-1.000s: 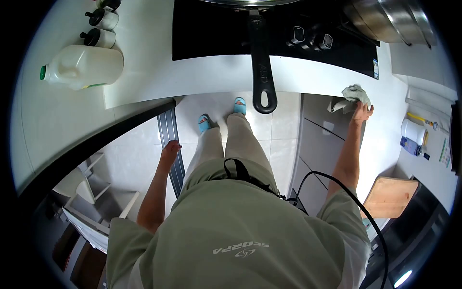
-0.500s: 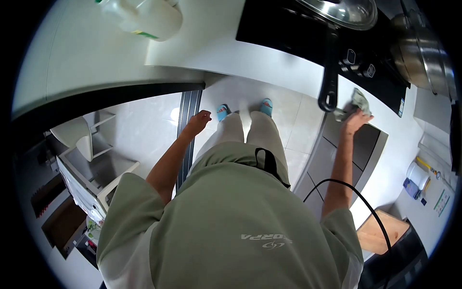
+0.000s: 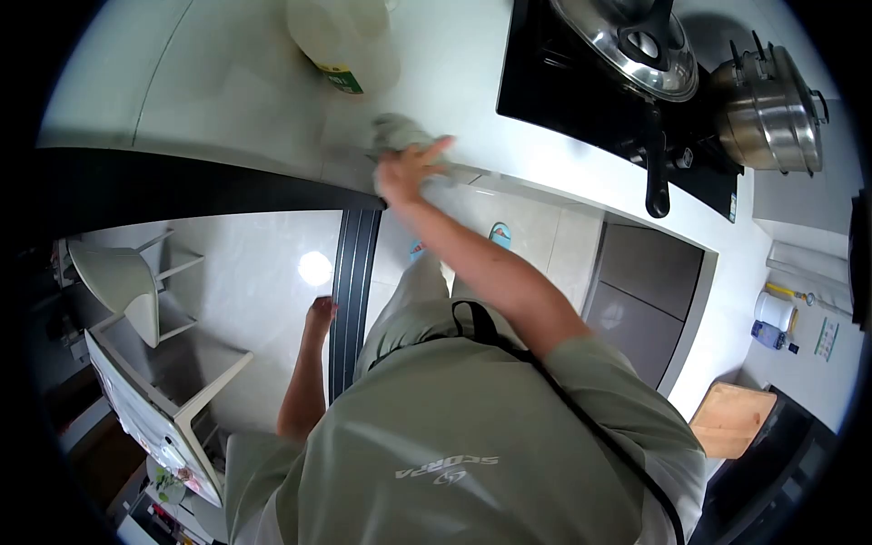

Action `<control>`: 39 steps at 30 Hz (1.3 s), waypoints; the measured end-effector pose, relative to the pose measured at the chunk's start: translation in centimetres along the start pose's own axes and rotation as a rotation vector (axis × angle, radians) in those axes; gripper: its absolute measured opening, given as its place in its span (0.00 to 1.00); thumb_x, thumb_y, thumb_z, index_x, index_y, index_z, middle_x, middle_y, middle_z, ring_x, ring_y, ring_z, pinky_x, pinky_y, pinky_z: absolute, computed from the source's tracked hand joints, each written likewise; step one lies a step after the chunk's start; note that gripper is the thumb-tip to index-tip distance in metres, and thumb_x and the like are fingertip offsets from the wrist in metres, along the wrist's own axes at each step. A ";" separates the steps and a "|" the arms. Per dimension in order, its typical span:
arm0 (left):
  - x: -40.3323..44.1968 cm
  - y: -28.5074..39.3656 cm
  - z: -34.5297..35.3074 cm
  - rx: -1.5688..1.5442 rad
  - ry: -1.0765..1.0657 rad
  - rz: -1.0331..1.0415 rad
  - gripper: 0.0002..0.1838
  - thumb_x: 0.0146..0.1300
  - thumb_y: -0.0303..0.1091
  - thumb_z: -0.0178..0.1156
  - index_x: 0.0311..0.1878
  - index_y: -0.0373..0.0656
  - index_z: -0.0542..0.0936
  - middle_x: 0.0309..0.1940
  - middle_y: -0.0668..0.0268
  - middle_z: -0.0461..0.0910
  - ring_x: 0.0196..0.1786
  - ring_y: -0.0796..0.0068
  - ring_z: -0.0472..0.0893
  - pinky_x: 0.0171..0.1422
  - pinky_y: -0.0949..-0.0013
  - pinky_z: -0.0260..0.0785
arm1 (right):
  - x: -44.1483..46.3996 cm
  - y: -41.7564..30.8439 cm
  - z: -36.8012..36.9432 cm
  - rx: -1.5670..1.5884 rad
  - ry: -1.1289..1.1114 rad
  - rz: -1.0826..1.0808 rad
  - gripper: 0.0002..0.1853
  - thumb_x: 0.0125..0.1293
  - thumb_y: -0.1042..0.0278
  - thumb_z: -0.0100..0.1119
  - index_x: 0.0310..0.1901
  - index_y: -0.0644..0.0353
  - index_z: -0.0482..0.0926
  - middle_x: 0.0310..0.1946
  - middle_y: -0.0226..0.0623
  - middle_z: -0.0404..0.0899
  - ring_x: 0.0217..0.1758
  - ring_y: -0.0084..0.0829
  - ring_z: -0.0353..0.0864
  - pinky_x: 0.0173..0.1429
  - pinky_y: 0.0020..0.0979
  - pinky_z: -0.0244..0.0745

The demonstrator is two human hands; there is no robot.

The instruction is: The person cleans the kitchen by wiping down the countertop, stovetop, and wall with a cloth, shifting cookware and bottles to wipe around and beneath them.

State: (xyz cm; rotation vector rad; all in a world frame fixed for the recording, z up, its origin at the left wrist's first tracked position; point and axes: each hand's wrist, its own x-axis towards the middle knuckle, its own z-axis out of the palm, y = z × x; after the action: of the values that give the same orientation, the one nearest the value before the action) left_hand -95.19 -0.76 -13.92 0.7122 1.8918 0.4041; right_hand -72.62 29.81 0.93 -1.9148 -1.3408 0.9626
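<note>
Grey-green cloth [image 3: 400,134] lies bunched at the front edge of the white counter [image 3: 468,95], near the jug [image 3: 345,41] and well apart from the stove [image 3: 536,82]. The person's right hand [image 3: 413,173] is across it, at least one finger stretched out; blur hides whether the others grasp the fabric or merely press it. The left hand [image 3: 321,311] hangs low at the person's side with nothing visible in it; its fingers seem curled, though how tightly cannot be told. Handling the cloth well here likely calls for a flat palm and even pressure, the fabric spread wider than this bunch, any overhanging fold tucked in, and enough room left that the knuckles do not knock the jug.
</note>
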 end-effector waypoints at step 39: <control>-0.5 13.8 6.1 -0.222 -0.205 0.260 0.21 0.66 0.50 0.47 0.53 0.46 0.72 0.41 0.68 0.81 0.36 0.78 0.76 0.40 0.70 0.66 | 3.7 9.1 -14.5 0.019 0.058 -0.760 0.05 0.61 0.71 0.49 0.37 0.61 0.72 0.34 0.44 0.70 0.38 0.44 0.71 0.42 0.40 0.67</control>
State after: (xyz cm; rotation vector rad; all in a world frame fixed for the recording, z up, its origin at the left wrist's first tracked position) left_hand -85.44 9.24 -8.28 0.8184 1.5388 0.6688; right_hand -55.11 29.52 0.90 -1.2196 -1.8047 0.5200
